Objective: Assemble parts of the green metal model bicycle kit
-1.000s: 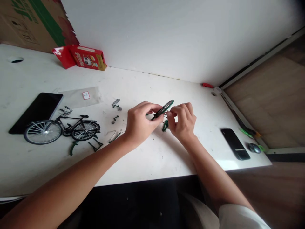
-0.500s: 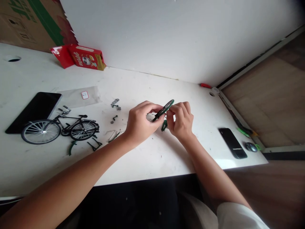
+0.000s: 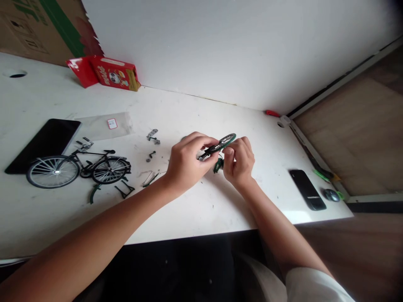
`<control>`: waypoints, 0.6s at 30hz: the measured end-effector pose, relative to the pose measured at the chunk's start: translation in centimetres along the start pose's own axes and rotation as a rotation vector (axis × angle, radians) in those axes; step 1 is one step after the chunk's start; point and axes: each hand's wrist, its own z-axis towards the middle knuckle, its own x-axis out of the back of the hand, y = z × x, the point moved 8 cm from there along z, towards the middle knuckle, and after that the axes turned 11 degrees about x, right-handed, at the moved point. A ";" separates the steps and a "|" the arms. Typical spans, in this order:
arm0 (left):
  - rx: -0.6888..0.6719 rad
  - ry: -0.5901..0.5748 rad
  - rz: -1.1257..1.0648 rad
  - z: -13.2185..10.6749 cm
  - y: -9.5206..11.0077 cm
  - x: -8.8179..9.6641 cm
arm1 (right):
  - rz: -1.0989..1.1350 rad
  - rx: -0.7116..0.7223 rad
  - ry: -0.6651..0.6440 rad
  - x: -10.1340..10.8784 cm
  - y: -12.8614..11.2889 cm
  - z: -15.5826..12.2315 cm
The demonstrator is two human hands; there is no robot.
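Observation:
My left hand (image 3: pixel 192 161) is closed around a small model bicycle wheel (image 3: pixel 224 143) with a green rim, held tilted above the table. Dark and silvery parts of the same piece show between thumb and fingers. Close beside the wheel's right edge, my right hand (image 3: pixel 239 161) is closed, its fingers curled and thumb pressed in; what they hold, if anything, is hidden. A dark green part (image 3: pixel 218 165) shows just below, between the hands; whether it joins the wheel I cannot tell. To the left stands or lies a black model bicycle (image 3: pixel 94 164).
Small grey parts (image 3: pixel 153 136), a green curved fender-like piece (image 3: pixel 93 193) and a green bracket (image 3: pixel 125 191) lie on the left. Behind them are a dark tablet-like slab (image 3: pixel 44 144), a clear bag (image 3: pixel 103 127) and a red box (image 3: pixel 118 75). A black phone-like object (image 3: pixel 307 189) lies right.
The wheel has tipped flatter and shifted slightly right. My right hand's fingers have drawn back a little from it and curled in. The left hand keeps its hold.

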 end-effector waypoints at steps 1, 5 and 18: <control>0.028 0.005 -0.011 0.1 -0.2 0.0 | 0.024 -0.026 0.006 0.0 0.2 0.0; 0.099 0.006 -0.030 0.3 -0.8 0.0 | 0.016 -0.057 0.007 0.1 0.5 -0.1; 0.179 -0.053 -0.112 0.8 -1.1 -0.2 | 0.063 -0.094 0.136 1.4 0.8 0.1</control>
